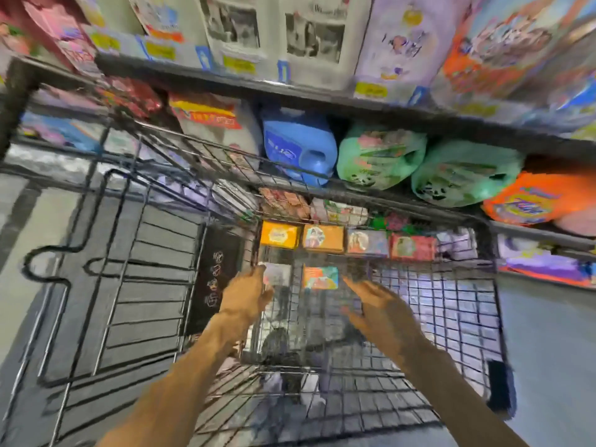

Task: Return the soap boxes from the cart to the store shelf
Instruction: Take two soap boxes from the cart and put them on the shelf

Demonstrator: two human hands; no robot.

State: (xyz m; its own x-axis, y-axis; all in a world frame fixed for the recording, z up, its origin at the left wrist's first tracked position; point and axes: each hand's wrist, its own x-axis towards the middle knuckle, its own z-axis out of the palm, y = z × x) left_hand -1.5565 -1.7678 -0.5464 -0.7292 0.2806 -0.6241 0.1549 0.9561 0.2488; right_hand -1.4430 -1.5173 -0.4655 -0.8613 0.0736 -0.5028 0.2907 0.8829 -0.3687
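Note:
The picture is motion-blurred. A black wire cart (pixel 464 317) stands against the store shelf (pixel 371 191). Along the cart's far wall stand a yellow soap box (pixel 280 237), an orange soap box (pixel 323 238), a blue soap box (pixel 367 242) and a red soap box (pixel 413 247). Nearer to me are a pale soap box (pixel 279 273) and an orange-and-teal soap box (pixel 321 278). My left hand (pixel 250 293) reaches into the cart, its straight fingers at the pale box's left edge. My right hand (pixel 377 304) is spread just right of the orange-and-teal box and holds nothing.
A blue detergent jug (pixel 298 145), green bags (pixel 377 156) and an orange bag (pixel 529 201) fill the shelf above the cart. Higher shelves carry large packs with yellow price tags (pixel 371 90). A second wire cart (pixel 106 269) sits to the left on the grey floor.

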